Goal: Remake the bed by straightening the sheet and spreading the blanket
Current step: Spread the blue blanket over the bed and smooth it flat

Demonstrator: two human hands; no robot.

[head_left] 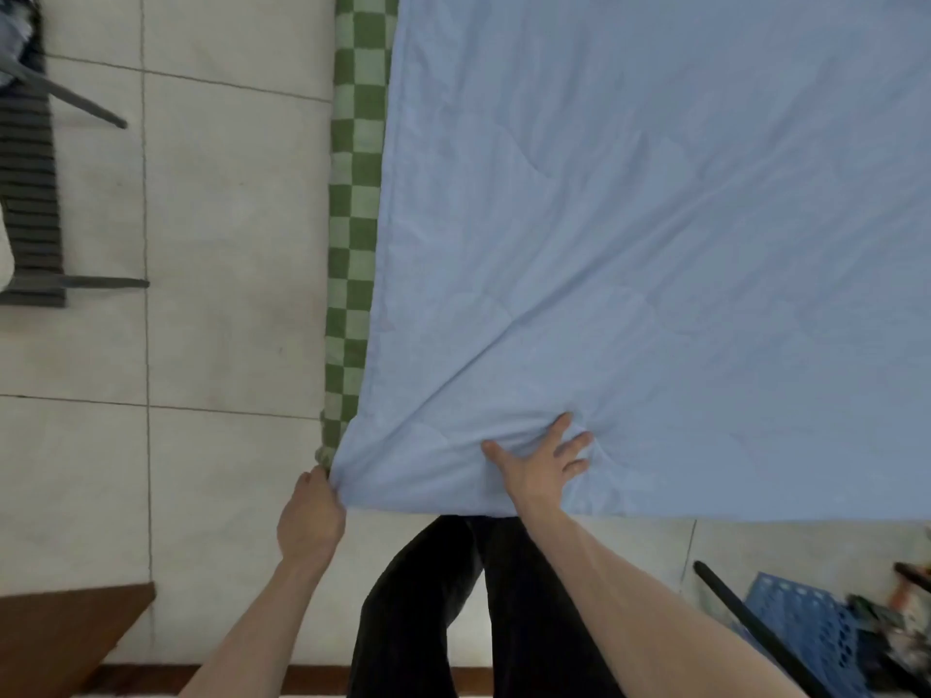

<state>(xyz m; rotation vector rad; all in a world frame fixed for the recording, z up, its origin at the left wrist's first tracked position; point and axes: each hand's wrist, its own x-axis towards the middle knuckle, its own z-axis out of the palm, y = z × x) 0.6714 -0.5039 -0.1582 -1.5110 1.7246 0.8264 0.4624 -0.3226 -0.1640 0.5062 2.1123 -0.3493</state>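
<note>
A light blue blanket lies spread over the bed and fills the right and centre of the view. A green checked sheet shows as a strip along the bed's left side. My left hand is closed on the blanket's near left corner, at the bed's corner. My right hand rests flat on the blanket near its front edge, fingers spread, with creases fanning out from under it. The blanket's front edge hangs over the foot of the bed, just in front of my dark trousers.
Pale tiled floor runs along the bed's left side. A dark chair stands at the far left. A brown wooden piece of furniture sits at the lower left. A blue perforated crate and a black bar are at the lower right.
</note>
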